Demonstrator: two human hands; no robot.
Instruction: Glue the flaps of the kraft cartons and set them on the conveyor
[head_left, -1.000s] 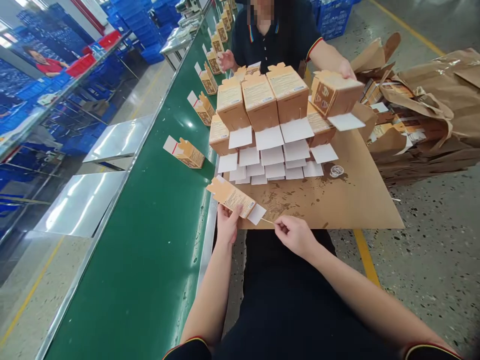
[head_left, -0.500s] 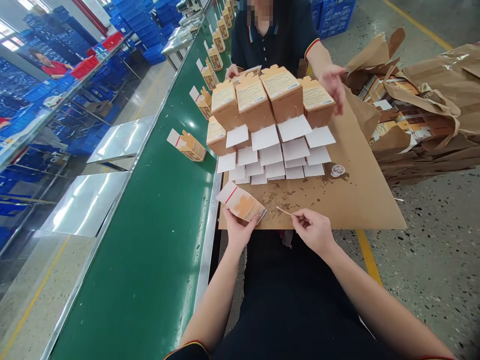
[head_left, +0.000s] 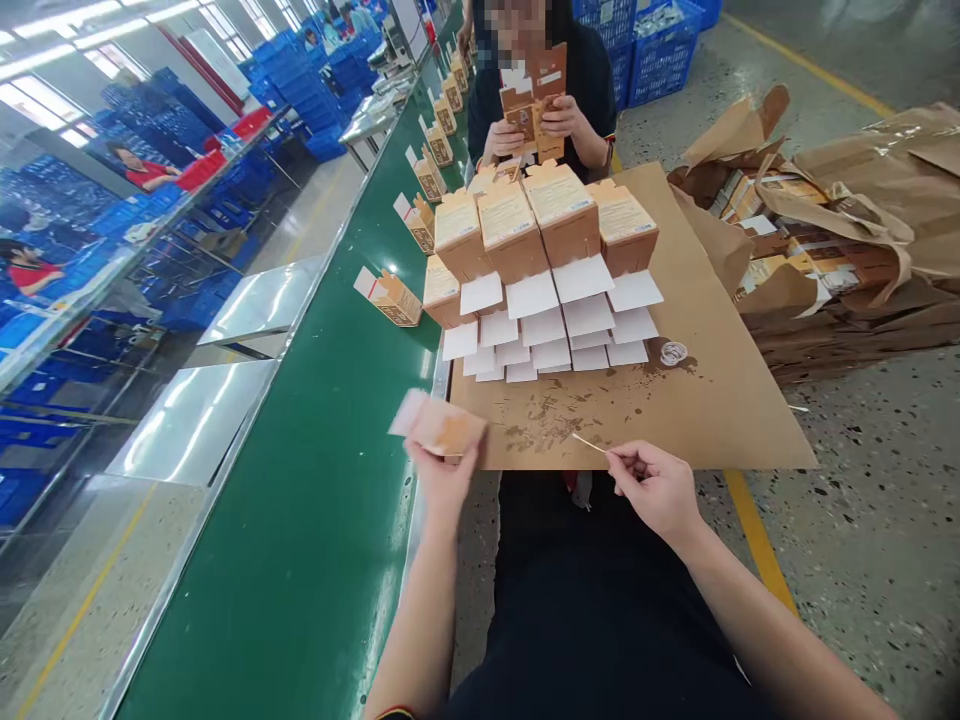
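My left hand [head_left: 442, 485] is closed on a small orange-and-white cardboard box [head_left: 450, 425], blurred by motion, over the edge between the green conveyor and the brown board. Between the fingers of my right hand [head_left: 652, 490] is a thin cotton swab [head_left: 589, 442], its tip pointing left above dark wet spots on the board. A small clear round dish [head_left: 673, 353] sits in a wet patch farther right. Beyond my hands stands a stack of cartons [head_left: 510, 225], with white flaps [head_left: 532, 295] sticking out towards me.
Several open boxes [head_left: 390, 298] stand in a row along the green conveyor belt [head_left: 300, 520]. Across the brown board [head_left: 720, 420], a co-worker [head_left: 592, 100] holds flat cardboard pieces [head_left: 536, 105]. A torn brown paper bundle [head_left: 825, 310] of cartons lies at the right.
My left hand has carried the box left, towards the conveyor. My right hand has shifted slightly with the swab. The co-worker's hands have come together, now holding up flat cardboard.
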